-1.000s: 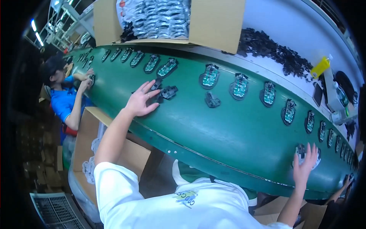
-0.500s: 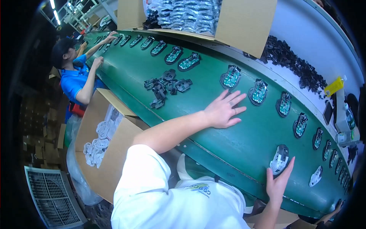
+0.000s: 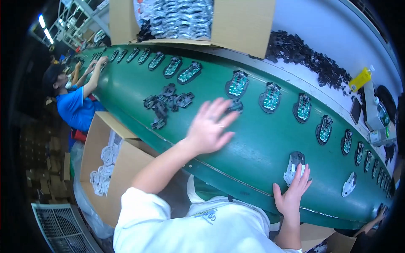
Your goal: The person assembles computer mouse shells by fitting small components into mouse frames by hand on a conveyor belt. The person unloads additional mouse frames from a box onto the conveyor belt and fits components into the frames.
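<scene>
My left hand (image 3: 210,128), slightly blurred, hovers over the green belt with its fingers spread and nothing visible in them. Just past its fingertips lies a small dark part (image 3: 235,106), partly hidden by the hand. A heap of dark grey plastic pieces (image 3: 162,107) is to its left. At the right, my right hand (image 3: 292,195) has its fingers stretched out over the near end of a computer mouse shell (image 3: 294,164), grey and white. The fingers overlap the shell without closing round it. A white mouse shell piece (image 3: 349,184) sits farther right.
Mouse bases with green circuit boards (image 3: 270,98) line the belt's (image 3: 249,147) far side. Beyond are an open carton (image 3: 240,25) of wrapped parts and a pile of black parts (image 3: 316,59). A carton (image 3: 128,168) holds white pieces. A co-worker in blue (image 3: 78,105) works at left.
The view has shifted. My left hand has drawn back toward me and left, uncovering the small dark part. My right hand has moved from beside the mouse shell to over its near end.
</scene>
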Tool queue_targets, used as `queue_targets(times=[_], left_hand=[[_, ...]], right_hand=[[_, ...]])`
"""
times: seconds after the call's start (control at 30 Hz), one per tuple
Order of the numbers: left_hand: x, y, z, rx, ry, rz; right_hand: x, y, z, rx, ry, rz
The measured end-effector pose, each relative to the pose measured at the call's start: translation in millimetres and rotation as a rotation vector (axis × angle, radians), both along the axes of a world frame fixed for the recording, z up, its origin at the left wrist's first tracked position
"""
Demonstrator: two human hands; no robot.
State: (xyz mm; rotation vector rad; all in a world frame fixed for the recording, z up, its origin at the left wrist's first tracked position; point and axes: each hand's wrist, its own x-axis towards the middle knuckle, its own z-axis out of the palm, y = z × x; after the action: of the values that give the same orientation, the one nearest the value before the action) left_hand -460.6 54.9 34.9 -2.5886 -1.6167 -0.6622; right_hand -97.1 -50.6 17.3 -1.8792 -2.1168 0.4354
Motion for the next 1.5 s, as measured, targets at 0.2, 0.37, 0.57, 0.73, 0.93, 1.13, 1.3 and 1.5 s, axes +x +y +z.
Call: queue_targets(times=[0.2, 0.37, 0.57, 0.73, 0.93, 1.13, 1.3, 1.5], left_hand=[[17.1, 23.0, -49.3, -0.072, 0.151, 0.053], [-45.7, -3.7, -34.6, 0.056, 0.365, 0.312], [-86.2, -4.2, -49.4, 0.031, 0.313, 0.498], [61.1, -0.5, -36.0, -0.617, -0.967, -0.055], [147.4, 19.6, -41.6, -1.175, -1.628, -0.385], [109.2, 45.9, -22.4, -0.051, -0.450, -0.321], [94.7, 46.2, -35.1, -0.118, -0.217, -0.249], [83.7, 59.1, -50.5, -0.198, -0.344, -0.276]], right_hand=[[11.5, -9.8, -5.9, 0.056, 0.050, -0.038], [20.6, 3.9, -1.3, 0.095, 0.072, 0.003], [31.0, 6.5, -6.7, 0.152, 0.149, -0.074], [13.6, 17.1, 7.0, 0.176, 0.556, -0.137], [-33.1, 73.3, 44.7, 0.142, 0.607, 0.324], [53.2, 304.8, -11.2, 0.438, 0.407, -0.259], [107.1, 415.6, -26.0, 0.197, -0.319, -0.272], [128.2, 441.0, -39.9, 0.164, -0.260, -0.482]])
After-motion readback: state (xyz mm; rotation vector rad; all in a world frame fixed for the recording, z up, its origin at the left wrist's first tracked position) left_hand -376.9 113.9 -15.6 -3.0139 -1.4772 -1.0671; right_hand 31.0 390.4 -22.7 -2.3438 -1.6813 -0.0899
